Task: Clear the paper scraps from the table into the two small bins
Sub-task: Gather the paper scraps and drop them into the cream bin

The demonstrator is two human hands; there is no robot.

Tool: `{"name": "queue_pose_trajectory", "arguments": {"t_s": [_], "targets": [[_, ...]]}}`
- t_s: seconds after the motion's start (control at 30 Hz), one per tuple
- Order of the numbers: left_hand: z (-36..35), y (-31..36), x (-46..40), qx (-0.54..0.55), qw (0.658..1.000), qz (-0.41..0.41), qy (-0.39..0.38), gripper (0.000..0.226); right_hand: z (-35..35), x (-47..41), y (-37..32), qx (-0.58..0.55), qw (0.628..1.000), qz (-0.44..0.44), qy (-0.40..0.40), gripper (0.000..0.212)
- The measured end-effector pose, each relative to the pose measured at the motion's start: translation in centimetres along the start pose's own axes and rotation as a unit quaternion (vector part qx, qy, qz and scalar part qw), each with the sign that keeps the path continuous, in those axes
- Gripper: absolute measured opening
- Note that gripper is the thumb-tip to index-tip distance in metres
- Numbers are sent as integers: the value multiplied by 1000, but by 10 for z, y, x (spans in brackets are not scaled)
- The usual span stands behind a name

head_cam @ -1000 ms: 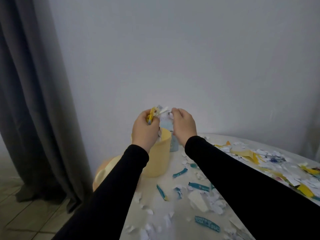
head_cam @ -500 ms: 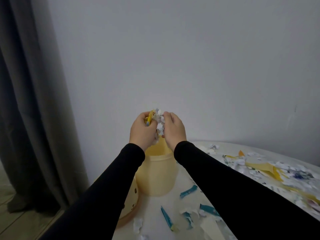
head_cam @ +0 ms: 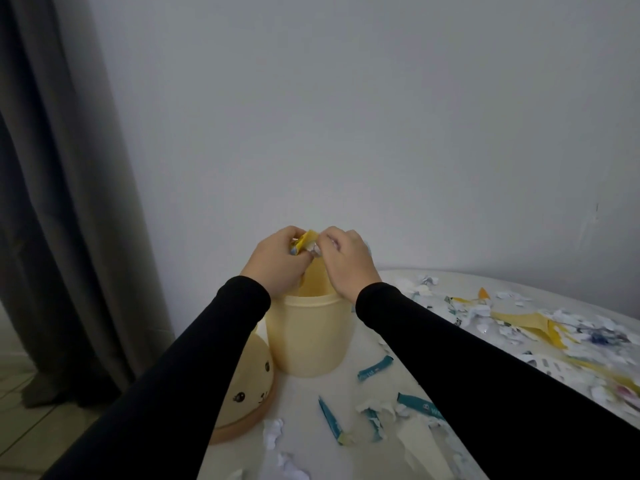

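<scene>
Where both hands meet above yellow bin (head_cam: 306, 336), left hand (head_cam: 277, 261) grips yellow scrap (head_cam: 304, 242); right hand (head_cam: 346, 261) pinches white scraps (head_cam: 316, 250), mostly hidden; bin interior unseen.

This looked like a room in a home. A heavy grey curtain (head_cam: 65, 202) hung to the floor on the left, its hem bunched on pale floor tiles (head_cam: 20, 427). A plain painted wall (head_cam: 346, 116), bare and slightly scuffed at the right, rose behind a round white bench (head_cam: 311, 403) pushed close to it. On the bench stood a small cream bin (head_cam: 308, 337), and beside it at the near left lay its domed lid (head_cam: 249, 396) with a cartoon animal face, a domestic rather than commercial item.
</scene>
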State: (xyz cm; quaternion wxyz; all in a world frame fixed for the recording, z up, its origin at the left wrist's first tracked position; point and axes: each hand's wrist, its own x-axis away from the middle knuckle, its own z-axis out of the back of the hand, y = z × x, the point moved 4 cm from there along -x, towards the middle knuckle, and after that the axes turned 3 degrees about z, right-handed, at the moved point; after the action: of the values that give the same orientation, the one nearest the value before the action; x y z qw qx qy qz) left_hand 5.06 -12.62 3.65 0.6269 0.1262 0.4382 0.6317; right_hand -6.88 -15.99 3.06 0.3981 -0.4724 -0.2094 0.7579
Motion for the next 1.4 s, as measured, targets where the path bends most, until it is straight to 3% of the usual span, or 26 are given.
{"name": "queue_pose_trajectory", "arguments": {"t_s": [0.2,0.4,0.47,0.6,0.7,0.8,0.93,1.07,1.17,1.23,1.3,1.4], "targets": [[-7,-3,7,22,1000,1,2,16,-5,3,0,1,999,-19,-37,20],[-5,1,10,109,990,47,-75,55,-7,4,0,-39,999,0,-38,15],[-4,3,12,140,986,44,-79,58,-5,5,-1,-63,996,11,-55,17],[-2,0,10,164,984,32,-66,47,-1,9,-3,-100,991,36,-85,33],[-5,-4,7,136,989,31,-54,28,-3,11,0,-109,990,46,-71,30],[-5,-6,6,114,993,12,-1,24,2,19,5,-116,990,51,-56,31],[8,5,19,115,989,-51,84,24,11,36,18,-57,993,27,-99,62],[5,15,52,76,989,-97,77,23,14,50,22,-3,991,-2,-133,73],[1,16,95,26,984,-135,118,19,24,61,18,-5,996,35,-84,60],[-2,14,124,-9,983,-123,137,17,35,77,18,1,999,45,14,35],[-11,11,149,-70,990,-79,92,19,40,96,22,34,995,57,68,9],[-26,3,186,-162,986,32,7,39,29,125,32,119,990,51,-47,2]]}}
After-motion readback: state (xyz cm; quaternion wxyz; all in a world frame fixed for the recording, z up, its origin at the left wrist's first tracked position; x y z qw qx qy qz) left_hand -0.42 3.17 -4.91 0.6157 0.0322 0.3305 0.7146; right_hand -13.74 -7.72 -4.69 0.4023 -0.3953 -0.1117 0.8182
